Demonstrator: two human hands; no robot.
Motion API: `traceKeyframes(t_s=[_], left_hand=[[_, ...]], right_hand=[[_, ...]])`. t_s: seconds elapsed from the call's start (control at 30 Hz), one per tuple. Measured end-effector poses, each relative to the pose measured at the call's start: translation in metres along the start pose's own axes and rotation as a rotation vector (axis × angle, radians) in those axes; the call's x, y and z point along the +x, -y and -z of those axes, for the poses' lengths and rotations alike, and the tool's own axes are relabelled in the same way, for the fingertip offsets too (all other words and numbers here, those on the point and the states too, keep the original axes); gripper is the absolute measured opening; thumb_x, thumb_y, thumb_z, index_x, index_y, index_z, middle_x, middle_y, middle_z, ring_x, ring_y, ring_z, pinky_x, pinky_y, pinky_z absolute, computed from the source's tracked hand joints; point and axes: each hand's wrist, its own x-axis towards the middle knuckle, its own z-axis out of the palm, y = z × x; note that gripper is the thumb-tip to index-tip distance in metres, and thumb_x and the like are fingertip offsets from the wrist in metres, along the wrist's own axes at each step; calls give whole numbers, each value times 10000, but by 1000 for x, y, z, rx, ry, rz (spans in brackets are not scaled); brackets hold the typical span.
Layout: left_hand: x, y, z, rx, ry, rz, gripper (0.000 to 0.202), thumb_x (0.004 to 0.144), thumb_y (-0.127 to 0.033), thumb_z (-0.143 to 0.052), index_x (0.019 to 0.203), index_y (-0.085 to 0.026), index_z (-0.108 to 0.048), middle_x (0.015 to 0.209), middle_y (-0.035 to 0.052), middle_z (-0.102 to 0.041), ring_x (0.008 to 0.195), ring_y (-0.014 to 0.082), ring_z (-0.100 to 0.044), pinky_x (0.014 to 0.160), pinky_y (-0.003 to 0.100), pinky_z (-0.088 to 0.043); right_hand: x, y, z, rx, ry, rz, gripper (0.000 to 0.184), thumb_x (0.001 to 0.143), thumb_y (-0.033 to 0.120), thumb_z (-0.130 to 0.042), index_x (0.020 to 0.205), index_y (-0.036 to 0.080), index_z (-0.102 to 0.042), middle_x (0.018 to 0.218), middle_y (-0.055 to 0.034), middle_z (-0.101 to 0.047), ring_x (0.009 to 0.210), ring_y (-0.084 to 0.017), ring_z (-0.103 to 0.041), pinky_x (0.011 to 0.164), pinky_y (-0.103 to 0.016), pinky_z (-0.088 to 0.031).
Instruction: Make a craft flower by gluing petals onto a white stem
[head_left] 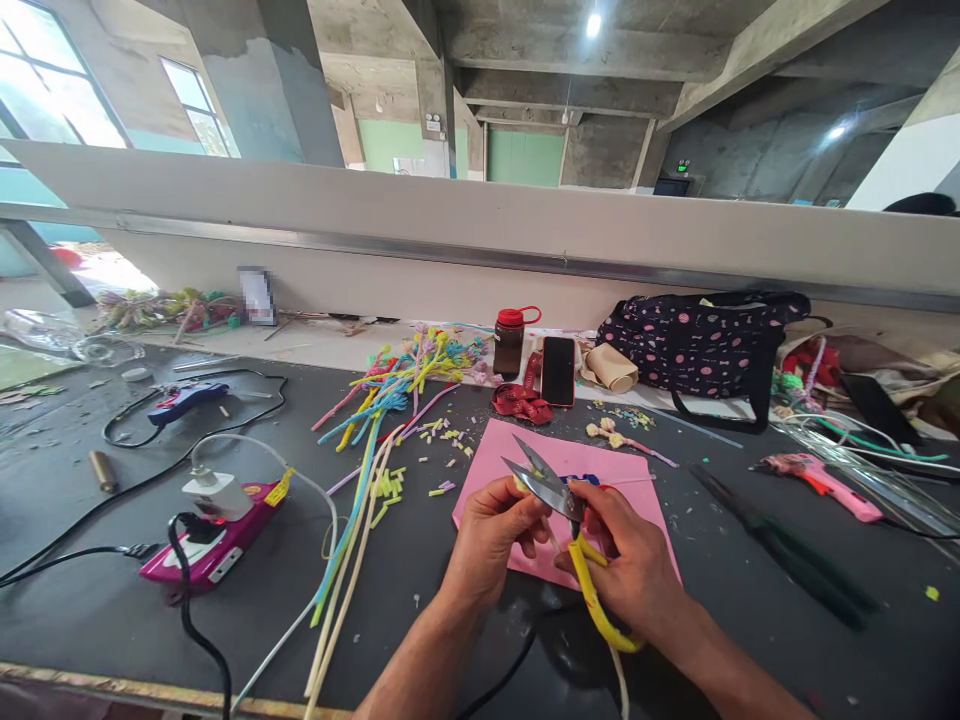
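Observation:
My right hand [630,560] is closed around scissors [551,490] with yellow-wrapped handles, and their blades are parted and point up and left. My left hand [491,535] is pinched just beside the blades. A small pale-yellow piece [519,484] shows at its fingertips, mostly hidden by the fingers and blade. Both hands are over a pink sheet [502,450]. Behind the scissors, something blue [589,479] lies partly covered on the sheet. To the left of the hands are cut yellow-green pipe cleaner bits [388,485] and long cream stems [349,590].
Colourful pipe cleaners [390,385] lie beyond. A purple power strip [247,535] with cords is at left. Dark-handled pliers [795,560] and a pink glue gun [825,485] lie right. A bottle [509,345], phone [559,370] and patterned bag [690,350] stand along the back.

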Motion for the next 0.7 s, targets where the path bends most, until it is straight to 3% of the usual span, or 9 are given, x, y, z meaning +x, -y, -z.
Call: traceKeyframes(t_s=[0.3,0.5,0.7], left_hand=[[1,-1,2,18,-17,5,193,652,-276,-728,660,-127,-606,499,-6,-595,422,58,-503,394,137,-363],[2,-2,2,12,-21,4,189,654,-270,-728,672,-124,-609,511,-8,-592,422,54,-497,394,138,-362],[1,-3,3,9,-33,10,177,671,-261,-716,682,-118,-612,558,-3,-604,430,45,-495,394,134,-361]], right_hand=[[-1,-5,-1,-41,-17,14,570,722,270,-695,1239,238,-459,820,-12,-554,704,-168,-547,608,-282,-470],[-1,-6,-1,-64,-34,49,568,732,352,-695,1236,226,-466,779,-10,-544,671,-162,-545,578,-275,-466],[0,-2,1,-14,-19,16,531,746,317,-677,1226,235,-466,822,-16,-567,670,-149,-546,594,-261,-466]])
